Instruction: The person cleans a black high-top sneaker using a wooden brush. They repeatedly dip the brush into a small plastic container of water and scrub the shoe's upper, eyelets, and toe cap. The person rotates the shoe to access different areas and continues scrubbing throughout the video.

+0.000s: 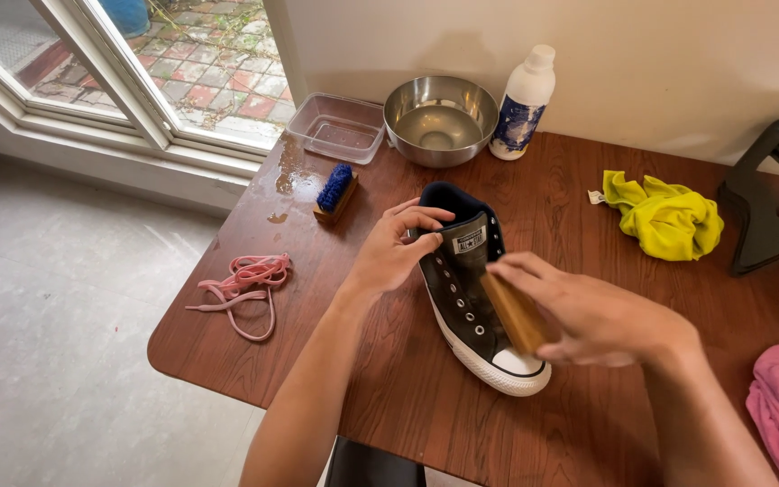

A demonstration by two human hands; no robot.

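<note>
Resting black high-top sneaker [475, 298] (unlaced), white toe cap

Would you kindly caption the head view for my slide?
Left hand steadies a laceless black canvas high-top sneaker on a brown wooden table while right hand holds a wooden-backed brush against it.

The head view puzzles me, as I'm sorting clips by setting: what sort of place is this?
Probably a home: a wooden table beside a glass door onto a brick patio, set up for shoe cleaning.
</note>
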